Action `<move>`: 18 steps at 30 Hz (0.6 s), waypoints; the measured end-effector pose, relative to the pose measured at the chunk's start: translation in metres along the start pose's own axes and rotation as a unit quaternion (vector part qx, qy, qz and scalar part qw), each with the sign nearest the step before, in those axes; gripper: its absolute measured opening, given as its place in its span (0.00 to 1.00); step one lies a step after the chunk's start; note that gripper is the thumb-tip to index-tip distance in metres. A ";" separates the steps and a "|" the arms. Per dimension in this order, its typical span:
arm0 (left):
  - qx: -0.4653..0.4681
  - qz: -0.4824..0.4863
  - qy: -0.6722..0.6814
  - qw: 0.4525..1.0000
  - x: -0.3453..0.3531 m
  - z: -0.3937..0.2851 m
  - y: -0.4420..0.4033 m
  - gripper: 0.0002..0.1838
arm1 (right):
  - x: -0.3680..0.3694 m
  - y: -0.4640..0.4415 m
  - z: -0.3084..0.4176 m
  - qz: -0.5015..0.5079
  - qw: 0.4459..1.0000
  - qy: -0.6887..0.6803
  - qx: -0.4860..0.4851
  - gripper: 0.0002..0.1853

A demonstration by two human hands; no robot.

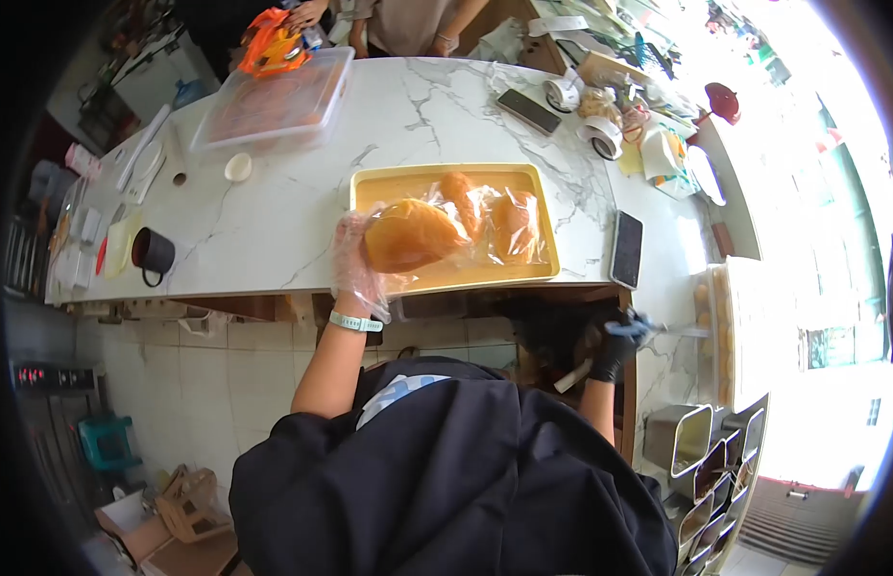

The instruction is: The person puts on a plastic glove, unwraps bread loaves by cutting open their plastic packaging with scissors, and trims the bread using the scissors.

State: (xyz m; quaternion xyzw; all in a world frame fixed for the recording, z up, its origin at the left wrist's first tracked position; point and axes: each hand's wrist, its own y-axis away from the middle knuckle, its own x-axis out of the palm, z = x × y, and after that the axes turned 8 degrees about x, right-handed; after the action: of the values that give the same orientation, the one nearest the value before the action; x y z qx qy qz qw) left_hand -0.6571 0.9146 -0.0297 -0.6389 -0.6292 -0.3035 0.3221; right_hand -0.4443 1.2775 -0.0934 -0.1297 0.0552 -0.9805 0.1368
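Observation:
My left hand [358, 259], in a clear plastic glove, is closed on the left end of a large bread loaf [410, 235] in clear wrapping. The loaf is over the left part of a yellow tray [450, 173]. Two more wrapped breads, one in the middle [458, 197] and one at the right [516, 227], lie in the tray. My right hand [619, 348], in a black glove, is at the table's right edge, below a dark phone [626, 250]. Its fingers are around something bluish-grey, too small to make out.
A clear lidded box [274, 101] with an orange bag [274, 43] stands back left. A small white cup [238, 168] and a black mug [154, 252] are at left. Another phone [529, 110] lies behind the tray. Metal bins [679, 434] stand at right. Two people are partly visible across the table.

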 end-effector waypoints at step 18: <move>0.042 -0.041 -0.112 0.992 0.012 -0.055 0.020 0.09 | 0.249 0.109 0.100 0.499 0.812 -0.115 0.279 0.06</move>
State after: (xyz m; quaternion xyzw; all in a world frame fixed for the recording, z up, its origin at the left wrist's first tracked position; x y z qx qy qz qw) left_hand -0.6355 0.8784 0.0126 -0.6286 -0.6993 -0.2163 0.2629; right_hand -0.6215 1.0956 0.0465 -0.1523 -0.1794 -0.7288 0.6430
